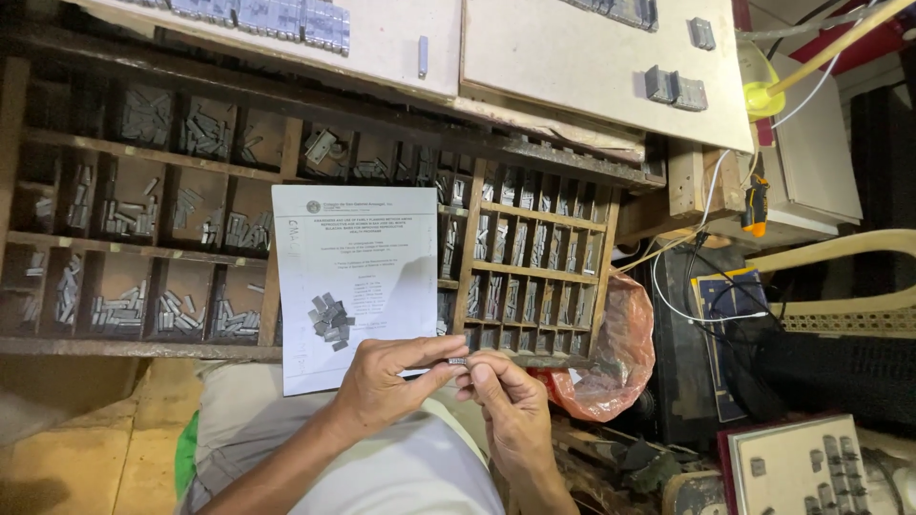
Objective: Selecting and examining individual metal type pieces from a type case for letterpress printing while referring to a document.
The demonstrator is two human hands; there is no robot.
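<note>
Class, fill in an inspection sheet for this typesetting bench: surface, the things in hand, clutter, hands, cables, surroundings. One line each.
Surface: wooden type case with many small compartments, most holding grey metal pieces.
Things in hand: a small metal type piece pinched between both hands; a printed paper sheet lies on the case with a pile of metal pieces on it.
Clutter: orange plastic bag beside the case.
Hands: left hand and right hand meet at the type piece, fingertips closed on it.
Cables: white and black cables run down at the right.
Surroundings: pale boards above carrying a few grey blocks.
</note>
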